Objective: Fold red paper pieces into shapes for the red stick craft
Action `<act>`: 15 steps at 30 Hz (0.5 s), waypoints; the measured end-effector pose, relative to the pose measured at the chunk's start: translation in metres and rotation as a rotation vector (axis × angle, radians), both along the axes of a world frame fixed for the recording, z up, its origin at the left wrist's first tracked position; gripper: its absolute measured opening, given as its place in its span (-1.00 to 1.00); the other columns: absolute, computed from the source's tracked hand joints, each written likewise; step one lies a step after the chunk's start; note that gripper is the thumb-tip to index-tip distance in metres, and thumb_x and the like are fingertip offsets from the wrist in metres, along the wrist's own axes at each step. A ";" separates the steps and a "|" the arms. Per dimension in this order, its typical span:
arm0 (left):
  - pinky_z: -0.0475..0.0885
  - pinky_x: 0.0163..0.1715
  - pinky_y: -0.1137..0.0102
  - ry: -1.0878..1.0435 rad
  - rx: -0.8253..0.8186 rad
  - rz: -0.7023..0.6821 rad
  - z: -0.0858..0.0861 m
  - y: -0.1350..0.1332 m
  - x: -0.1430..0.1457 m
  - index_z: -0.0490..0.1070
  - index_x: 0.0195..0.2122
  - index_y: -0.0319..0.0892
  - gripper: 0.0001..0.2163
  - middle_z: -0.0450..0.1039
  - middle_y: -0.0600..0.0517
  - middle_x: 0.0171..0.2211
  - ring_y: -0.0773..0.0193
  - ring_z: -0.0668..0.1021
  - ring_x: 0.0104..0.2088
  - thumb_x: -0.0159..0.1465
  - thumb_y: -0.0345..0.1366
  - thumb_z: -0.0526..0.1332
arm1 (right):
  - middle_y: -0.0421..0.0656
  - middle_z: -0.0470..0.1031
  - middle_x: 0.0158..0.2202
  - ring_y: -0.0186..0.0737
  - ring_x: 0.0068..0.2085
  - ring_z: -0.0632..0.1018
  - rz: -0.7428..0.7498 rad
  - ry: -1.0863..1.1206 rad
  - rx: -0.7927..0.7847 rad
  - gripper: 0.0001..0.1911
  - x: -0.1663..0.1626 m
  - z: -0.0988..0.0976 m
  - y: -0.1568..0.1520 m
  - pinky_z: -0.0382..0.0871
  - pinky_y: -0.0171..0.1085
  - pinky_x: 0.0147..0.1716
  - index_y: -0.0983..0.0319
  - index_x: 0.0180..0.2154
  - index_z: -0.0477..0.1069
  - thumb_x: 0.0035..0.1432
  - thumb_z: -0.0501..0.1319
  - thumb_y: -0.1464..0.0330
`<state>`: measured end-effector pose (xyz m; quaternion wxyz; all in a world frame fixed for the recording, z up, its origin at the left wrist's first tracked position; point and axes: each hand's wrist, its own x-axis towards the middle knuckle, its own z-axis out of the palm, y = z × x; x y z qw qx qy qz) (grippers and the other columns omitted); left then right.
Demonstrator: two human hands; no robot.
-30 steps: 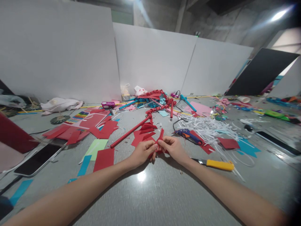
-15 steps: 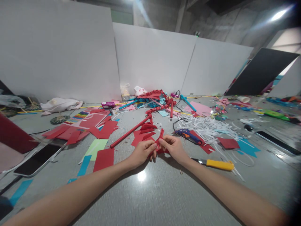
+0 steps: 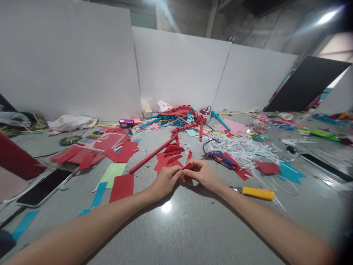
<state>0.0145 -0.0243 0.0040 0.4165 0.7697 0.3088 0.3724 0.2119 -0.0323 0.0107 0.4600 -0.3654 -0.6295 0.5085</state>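
Between my left hand (image 3: 168, 179) and my right hand (image 3: 202, 173) is a small piece of red paper (image 3: 189, 166). Both hands pinch it low over the table, their fingertips close together and partly covering it. Just beyond them lie folded red paper pieces (image 3: 173, 149) and flat red scraps. A rolled red paper tube (image 3: 151, 155) slants away to the left of these. Beside my right forearm rests a yellow-handled cutter knife (image 3: 257, 192), its blade end partly hidden by the arm. A blue glue gun (image 3: 220, 159) lies beyond my right hand.
Shredded white paper strips (image 3: 239, 149) are heaped at the right. One phone (image 3: 46, 186) lies at the left, another phone (image 3: 327, 166) at the far right. Red sheets (image 3: 121, 187) and coloured scraps spread over the left side. White panels (image 3: 179, 68) stand behind the table.
My fingers have shifted on the red paper: it now tilts up as a flap toward my right hand, and my left fingers are curled in more. Other things have stayed in place.
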 end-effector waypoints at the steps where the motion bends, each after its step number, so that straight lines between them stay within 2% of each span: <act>1: 0.41 -0.28 0.41 -0.001 -0.004 -0.003 0.000 0.000 0.000 0.51 -0.35 -0.19 -0.67 0.59 0.02 -0.42 0.28 0.60 -0.39 0.46 -0.18 0.07 | -0.20 0.52 -0.48 -0.31 -0.47 0.50 -0.006 0.002 -0.004 -0.69 0.000 0.000 0.000 0.34 -0.34 -0.48 0.27 -0.38 0.49 0.08 0.47 0.17; 7: 0.42 -0.28 0.38 -0.003 -0.067 -0.014 0.001 0.000 0.002 0.51 -0.31 -0.19 -0.66 0.60 -0.01 -0.42 0.24 0.61 -0.39 0.46 -0.13 0.05 | -0.19 0.54 -0.47 -0.30 -0.47 0.49 -0.091 0.014 -0.028 -0.67 0.002 -0.005 0.004 0.36 -0.31 -0.44 0.28 -0.41 0.52 0.04 0.48 0.15; 15: 0.38 -0.33 0.41 -0.003 -0.095 -0.019 0.004 -0.001 0.003 0.46 -0.35 -0.20 -0.67 0.60 -0.01 -0.43 0.27 0.59 -0.43 0.46 -0.14 0.06 | -0.16 0.56 -0.48 -0.27 -0.44 0.49 -0.205 0.042 0.036 -0.69 0.004 -0.007 0.008 0.37 -0.28 -0.38 0.26 -0.44 0.56 0.08 0.45 0.14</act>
